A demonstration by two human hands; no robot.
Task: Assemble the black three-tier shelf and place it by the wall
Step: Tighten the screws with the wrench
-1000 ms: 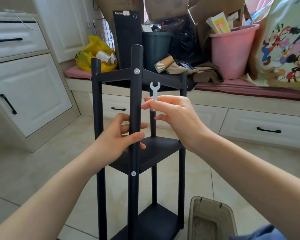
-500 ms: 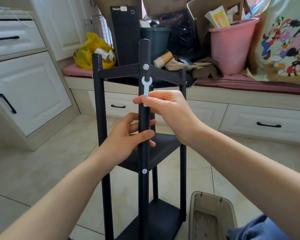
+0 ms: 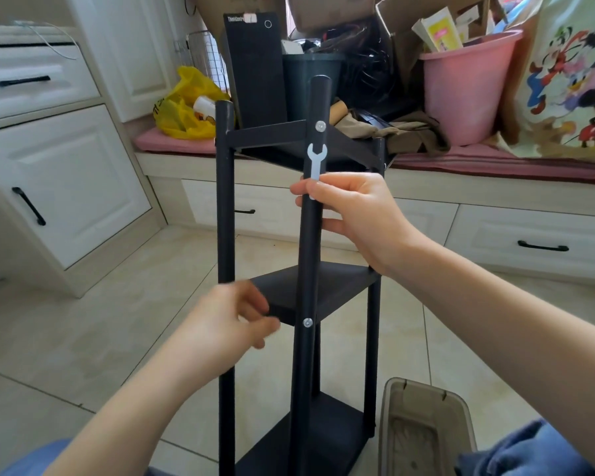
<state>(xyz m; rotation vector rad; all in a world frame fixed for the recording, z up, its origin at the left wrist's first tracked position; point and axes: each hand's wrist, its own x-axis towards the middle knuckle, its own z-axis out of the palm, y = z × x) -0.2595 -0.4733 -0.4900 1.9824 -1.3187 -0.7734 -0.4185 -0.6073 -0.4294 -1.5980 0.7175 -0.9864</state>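
- Black three-tier shelf [image 3: 339,286] upright on the tiled floor [image 3: 83,338], front post nearest the camera.
- Right hand [image 3: 354,211] across that post below the top tier, pinching a small silver wrench [image 3: 316,159].
- Wrench upright, open end up, just under the upper screw [image 3: 320,125]; lower screw [image 3: 307,323] level with the middle tier.
- Left hand [image 3: 227,324] blurred, fingers loosely curled, at the middle tier's front-left edge; contact unclear.
- Clear plastic box [image 3: 423,431] on the floor, just beside the shelf's right foot.
- Behind, a bench [image 3: 478,190] with a pink cushion [image 3: 172,140], carrying a yellow bag [image 3: 186,111], a black computer tower [image 3: 255,70] and a pink bucket [image 3: 468,97].
- White cabinet [image 3: 66,187] at left.
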